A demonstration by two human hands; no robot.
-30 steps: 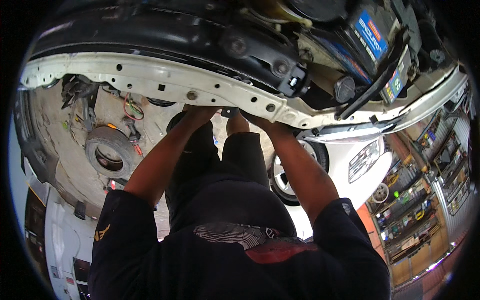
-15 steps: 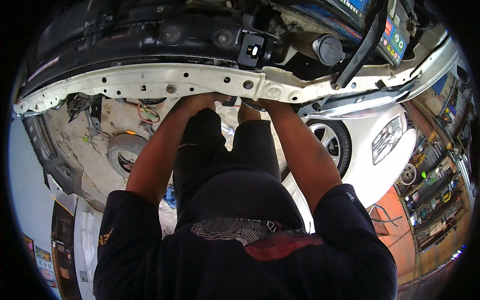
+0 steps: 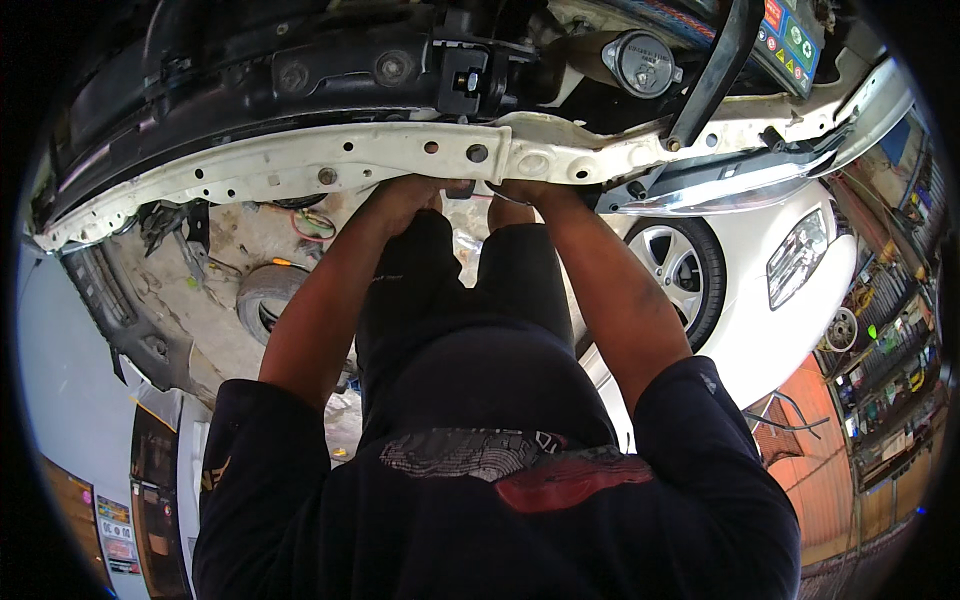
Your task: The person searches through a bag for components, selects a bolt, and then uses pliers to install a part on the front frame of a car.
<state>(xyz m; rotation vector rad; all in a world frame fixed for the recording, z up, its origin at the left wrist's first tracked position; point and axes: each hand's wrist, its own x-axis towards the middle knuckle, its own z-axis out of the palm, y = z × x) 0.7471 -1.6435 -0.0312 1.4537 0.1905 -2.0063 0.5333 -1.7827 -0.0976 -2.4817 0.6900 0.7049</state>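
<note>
A cream-white metal crossbeam (image 3: 270,158), bent by the lens and dotted with holes, spans the front of an open engine bay. My left hand (image 3: 412,195) reaches under its lower edge near the middle. Just right of it, my right hand (image 3: 522,191) goes beneath the same beam. The fingers of both are hidden there, so their grip does not show. A small dark piece (image 3: 459,190) sticks out below the beam between the two hands; whether either one holds it I cannot make out.
Above the beam are a capped filler neck (image 3: 640,64), a black strut (image 3: 718,75) and a battery (image 3: 785,50). A white car (image 3: 780,290) stands at the right. On the left lie a loose tyre (image 3: 265,295) and a dark bumper (image 3: 125,310). Cluttered shelves (image 3: 890,370) line the far right.
The view has shifted slightly, so the beam and engine parts sit a little further left and higher. Both hands stay under the beam, in much the same place.
</note>
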